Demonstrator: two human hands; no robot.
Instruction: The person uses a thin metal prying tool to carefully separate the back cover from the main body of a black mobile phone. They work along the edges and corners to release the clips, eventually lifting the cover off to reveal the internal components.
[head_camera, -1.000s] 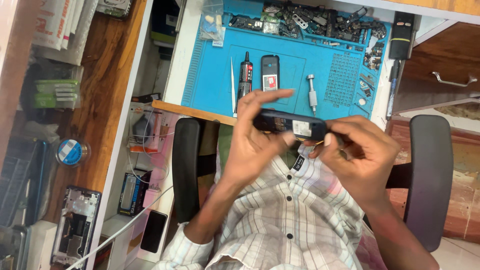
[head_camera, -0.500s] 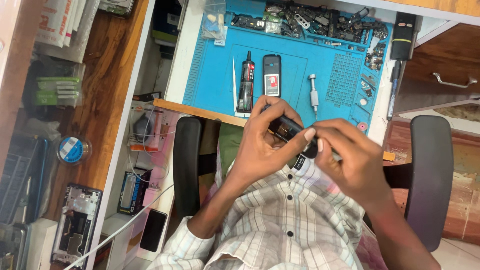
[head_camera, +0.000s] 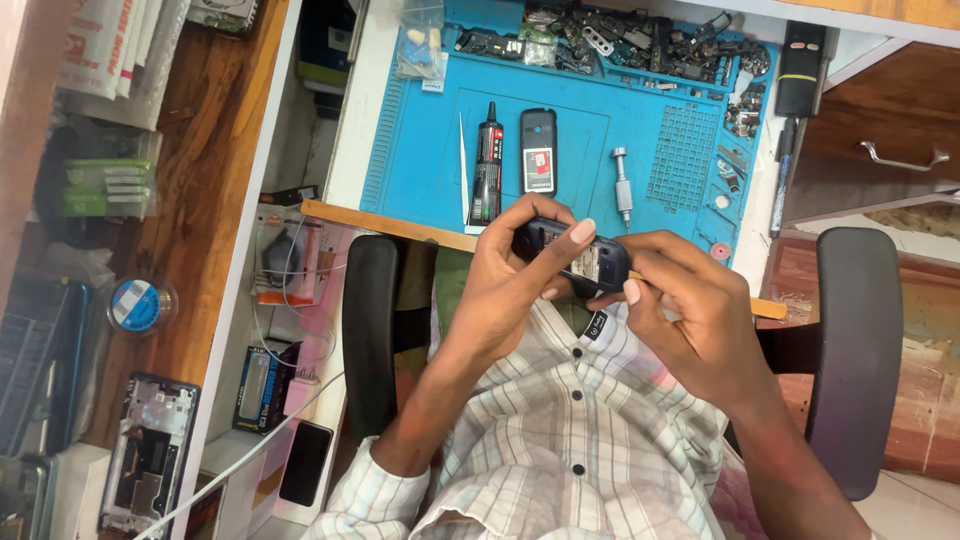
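Both my hands hold a small dark phone body (head_camera: 575, 255) over my lap, just in front of the blue work mat (head_camera: 420, 170). My left hand (head_camera: 520, 275) wraps its left end, thumb lying across the top. My right hand (head_camera: 690, 310) grips the right end with the thumb pressed on its lower edge. On the mat behind lie a black glue tube (head_camera: 487, 165), a dark phone back cover (head_camera: 538, 150) and a silver screwdriver bit (head_camera: 622, 185).
Several small phone parts (head_camera: 620, 40) lie along the mat's far edge. A black tool (head_camera: 800, 60) rests at the right. Chair armrests (head_camera: 855, 360) flank me. At the left, a phone frame (head_camera: 150, 450), tape roll (head_camera: 138, 305) and boxes sit on shelves.
My hands have drawn together around the phone body and turned it; the open, spread fingers of a second ago now close on its two ends.
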